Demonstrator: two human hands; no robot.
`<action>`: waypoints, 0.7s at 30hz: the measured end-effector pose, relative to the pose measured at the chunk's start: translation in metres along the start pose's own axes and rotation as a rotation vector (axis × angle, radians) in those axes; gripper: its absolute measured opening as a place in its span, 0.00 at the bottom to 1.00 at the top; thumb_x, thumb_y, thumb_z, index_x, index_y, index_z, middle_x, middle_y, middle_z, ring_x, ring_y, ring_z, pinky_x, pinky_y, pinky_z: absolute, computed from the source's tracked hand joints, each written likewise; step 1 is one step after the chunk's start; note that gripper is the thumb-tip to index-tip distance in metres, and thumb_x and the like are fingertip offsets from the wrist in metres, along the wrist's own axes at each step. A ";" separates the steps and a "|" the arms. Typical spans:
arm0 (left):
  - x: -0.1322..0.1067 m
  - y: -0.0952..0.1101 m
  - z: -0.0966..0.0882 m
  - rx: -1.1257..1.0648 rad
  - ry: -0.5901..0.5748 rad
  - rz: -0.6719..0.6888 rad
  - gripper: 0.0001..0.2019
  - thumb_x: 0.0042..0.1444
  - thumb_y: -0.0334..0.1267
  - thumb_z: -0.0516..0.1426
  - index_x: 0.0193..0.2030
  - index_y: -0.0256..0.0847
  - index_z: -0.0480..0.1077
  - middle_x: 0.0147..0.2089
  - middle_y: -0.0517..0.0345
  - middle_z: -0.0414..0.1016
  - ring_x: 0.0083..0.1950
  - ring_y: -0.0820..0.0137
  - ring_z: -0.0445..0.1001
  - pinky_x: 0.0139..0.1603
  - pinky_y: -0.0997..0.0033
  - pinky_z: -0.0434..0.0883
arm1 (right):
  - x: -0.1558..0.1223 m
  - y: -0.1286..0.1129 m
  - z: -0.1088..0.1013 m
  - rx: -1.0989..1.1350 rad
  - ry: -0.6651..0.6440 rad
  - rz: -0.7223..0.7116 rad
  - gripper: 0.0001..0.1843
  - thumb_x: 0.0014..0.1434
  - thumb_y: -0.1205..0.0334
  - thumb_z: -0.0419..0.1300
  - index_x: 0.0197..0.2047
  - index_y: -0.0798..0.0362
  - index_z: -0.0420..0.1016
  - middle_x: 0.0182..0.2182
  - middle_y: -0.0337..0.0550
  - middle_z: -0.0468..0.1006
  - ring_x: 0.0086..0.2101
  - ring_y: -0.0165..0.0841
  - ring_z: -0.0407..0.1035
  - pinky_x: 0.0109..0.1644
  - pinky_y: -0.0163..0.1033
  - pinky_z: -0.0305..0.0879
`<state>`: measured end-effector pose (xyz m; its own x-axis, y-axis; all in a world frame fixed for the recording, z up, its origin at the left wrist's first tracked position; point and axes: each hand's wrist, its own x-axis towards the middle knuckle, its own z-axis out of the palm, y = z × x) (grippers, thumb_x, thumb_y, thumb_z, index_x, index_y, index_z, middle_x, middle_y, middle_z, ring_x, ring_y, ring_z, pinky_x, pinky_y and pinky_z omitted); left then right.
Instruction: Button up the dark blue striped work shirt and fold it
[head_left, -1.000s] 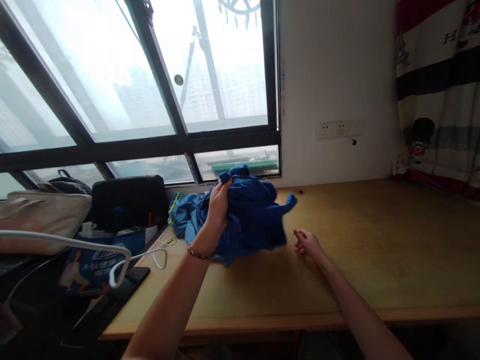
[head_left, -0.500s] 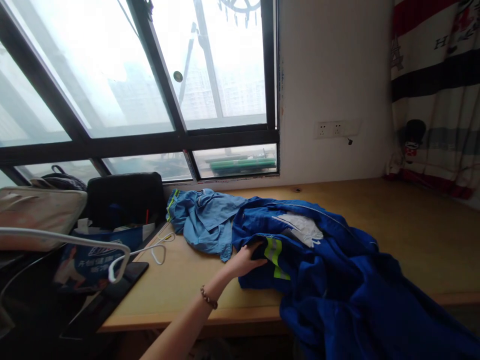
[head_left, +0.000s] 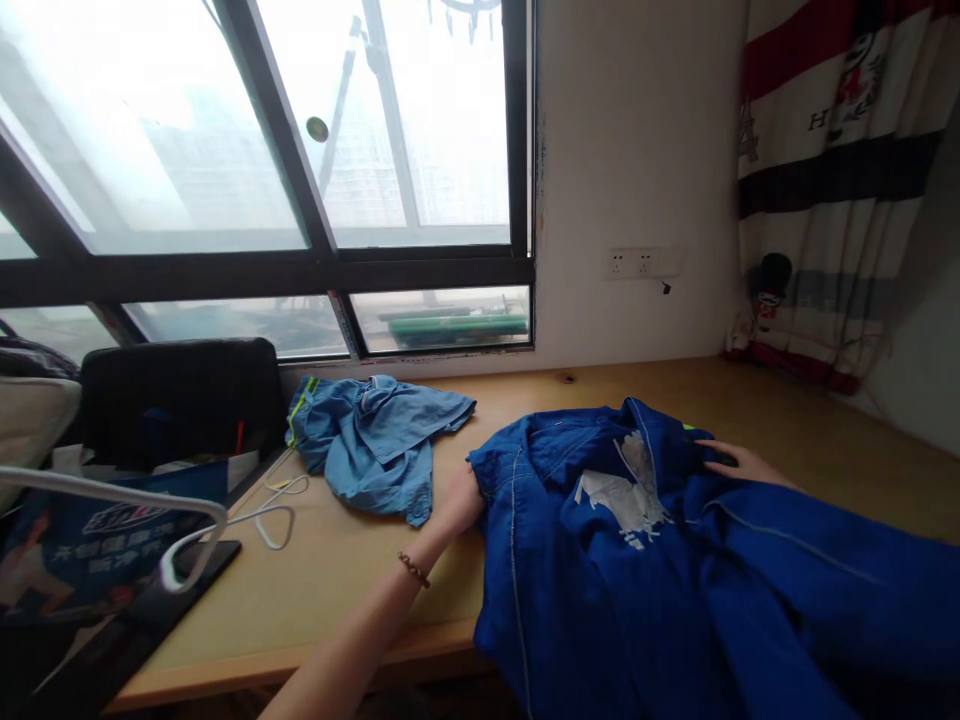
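A dark blue work jacket (head_left: 585, 600), with a peeling whitish print on it, lies loosely spread over the table and hangs past its front edge. At its left edge my left hand (head_left: 463, 497), a beaded bracelet on the wrist, grips the cloth; its fingertips are hidden by the fabric. On the jacket's far right side, my right hand (head_left: 739, 463) holds the cloth beside a small bit of yellow-green strip. A lighter blue garment (head_left: 375, 430) with a yellow-green band lies crumpled to the left of the jacket, apart from it.
The wooden table (head_left: 300, 610) runs along a window and a white wall. A white cable (head_left: 277, 510) lies on its left part. Left of it stand a black chair back (head_left: 180, 400) and a blue printed bag (head_left: 127, 530). A patterned curtain (head_left: 817, 250) hangs at the right.
The blue jacket has been turned and spread, away from the light blue garment. Its yellow-green striped part is no longer by my left hand. My right hand has come into view. The view has shifted right.
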<state>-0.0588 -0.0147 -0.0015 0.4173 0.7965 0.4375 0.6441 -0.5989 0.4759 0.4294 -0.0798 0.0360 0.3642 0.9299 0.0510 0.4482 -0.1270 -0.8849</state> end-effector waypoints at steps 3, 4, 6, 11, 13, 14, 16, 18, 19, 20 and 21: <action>-0.002 0.020 0.009 -0.117 0.014 0.000 0.14 0.51 0.30 0.47 0.43 0.39 0.67 0.45 0.49 0.70 0.46 0.64 0.67 0.49 0.65 0.64 | -0.014 0.007 0.007 0.239 0.040 0.145 0.14 0.38 0.59 0.65 0.30 0.50 0.70 0.24 0.44 0.73 0.22 0.33 0.67 0.26 0.38 0.63; -0.003 0.025 0.010 -0.134 0.017 -0.017 0.14 0.51 0.29 0.46 0.43 0.38 0.67 0.44 0.49 0.71 0.45 0.64 0.67 0.48 0.64 0.64 | -0.020 0.004 0.013 0.311 0.068 0.177 0.13 0.41 0.56 0.64 0.29 0.50 0.68 0.22 0.42 0.72 0.20 0.32 0.66 0.24 0.37 0.62; -0.004 0.029 0.011 -0.112 0.020 -0.054 0.15 0.49 0.27 0.45 0.42 0.38 0.66 0.42 0.48 0.71 0.43 0.64 0.68 0.46 0.63 0.65 | -0.036 -0.012 0.026 0.365 0.026 0.145 0.12 0.44 0.53 0.61 0.27 0.51 0.65 0.21 0.39 0.70 0.20 0.29 0.64 0.23 0.34 0.61; -0.008 0.023 -0.003 0.030 0.035 -0.136 0.12 0.50 0.29 0.45 0.35 0.35 0.67 0.37 0.43 0.70 0.37 0.61 0.69 0.40 0.63 0.66 | -0.082 -0.072 0.049 0.094 -1.000 0.139 0.15 0.38 0.58 0.66 0.28 0.57 0.69 0.25 0.42 0.74 0.28 0.33 0.70 0.31 0.36 0.66; -0.010 0.020 -0.010 0.030 0.050 -0.160 0.11 0.51 0.30 0.45 0.34 0.36 0.67 0.37 0.45 0.70 0.37 0.61 0.69 0.40 0.63 0.65 | -0.080 -0.089 0.051 0.047 -1.195 0.201 0.18 0.39 0.57 0.65 0.33 0.59 0.71 0.29 0.47 0.75 0.32 0.37 0.71 0.36 0.40 0.67; -0.011 0.020 -0.014 0.006 0.060 -0.167 0.11 0.51 0.31 0.45 0.34 0.36 0.68 0.37 0.46 0.70 0.38 0.61 0.69 0.41 0.63 0.65 | -0.074 -0.093 0.053 0.086 -1.109 0.179 0.19 0.42 0.54 0.64 0.35 0.59 0.71 0.32 0.50 0.75 0.34 0.38 0.71 0.38 0.41 0.66; -0.014 0.023 -0.023 -0.109 0.061 -0.186 0.09 0.50 0.32 0.47 0.32 0.37 0.69 0.36 0.48 0.72 0.38 0.61 0.68 0.42 0.64 0.65 | -0.053 -0.094 0.060 0.172 -0.664 0.045 0.21 0.48 0.50 0.58 0.39 0.58 0.69 0.37 0.53 0.74 0.39 0.39 0.70 0.42 0.43 0.65; -0.017 0.031 -0.033 -0.327 0.004 -0.247 0.08 0.48 0.33 0.51 0.32 0.36 0.70 0.34 0.51 0.73 0.38 0.62 0.69 0.41 0.64 0.66 | -0.032 -0.087 0.074 0.076 -0.222 -0.135 0.24 0.49 0.48 0.56 0.44 0.57 0.67 0.44 0.57 0.70 0.45 0.42 0.65 0.48 0.46 0.61; -0.019 0.037 -0.039 -0.461 -0.057 -0.293 0.09 0.46 0.34 0.52 0.33 0.36 0.70 0.32 0.52 0.73 0.37 0.63 0.69 0.41 0.65 0.67 | -0.025 -0.082 0.082 -0.044 -0.099 -0.245 0.28 0.47 0.49 0.58 0.48 0.56 0.65 0.49 0.58 0.66 0.49 0.44 0.61 0.51 0.48 0.57; -0.022 0.043 -0.045 -0.592 -0.137 -0.346 0.10 0.45 0.35 0.54 0.35 0.35 0.70 0.32 0.53 0.73 0.36 0.64 0.69 0.40 0.65 0.68 | -0.021 -0.078 0.090 -0.183 -0.057 -0.365 0.33 0.43 0.50 0.61 0.51 0.55 0.63 0.53 0.57 0.62 0.53 0.45 0.56 0.54 0.50 0.53; -0.025 0.050 -0.051 -0.703 -0.226 -0.405 0.12 0.44 0.36 0.55 0.37 0.35 0.70 0.31 0.54 0.73 0.36 0.65 0.70 0.39 0.66 0.68 | -0.021 -0.073 0.098 -0.311 -0.093 -0.481 0.39 0.39 0.52 0.64 0.55 0.53 0.59 0.56 0.54 0.57 0.55 0.46 0.52 0.56 0.50 0.49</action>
<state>-0.0695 -0.0685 0.0502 0.4063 0.9137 0.0035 0.2538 -0.1166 0.9602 0.3089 -0.0557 0.0544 -0.0070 0.9329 0.3600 0.7695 0.2349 -0.5938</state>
